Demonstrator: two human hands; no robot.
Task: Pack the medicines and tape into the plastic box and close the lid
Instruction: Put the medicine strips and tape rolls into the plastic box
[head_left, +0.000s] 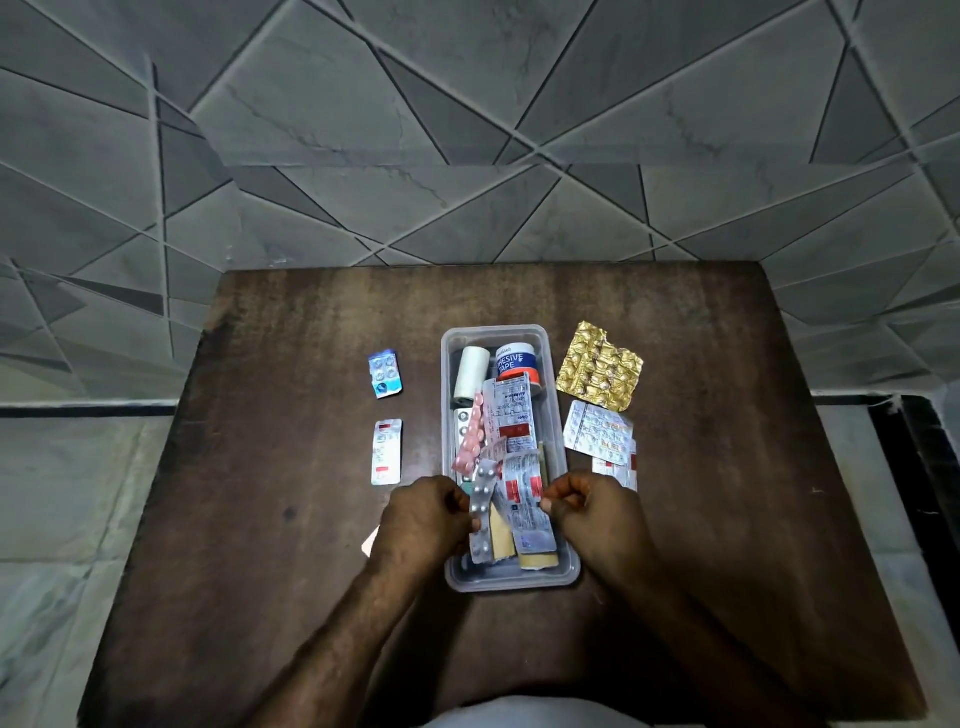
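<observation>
A clear plastic box (551, 415) stands open mid-table. Inside lie a white tape roll (471, 375), an adhesive tape roll (517, 362), a pink pill strip (471, 439) and several silver strips. My left hand (423, 519) pinches a silver blister strip (482, 512) over the box's near end. My right hand (587, 512) pinches the edge of a silver strip with red labels (524, 499). Outside the box, a blue blister pack (385, 374) and a silver strip (387, 451) lie on the left. On the right lie a gold foil strip (600, 371) and silver strips (597, 431).
The brown wooden table (291, 467) stands against a grey tiled wall (467, 130). A small pale piece (370, 543) peeks out left of my left wrist. No lid is in view. Tiled floor shows on both sides of the table.
</observation>
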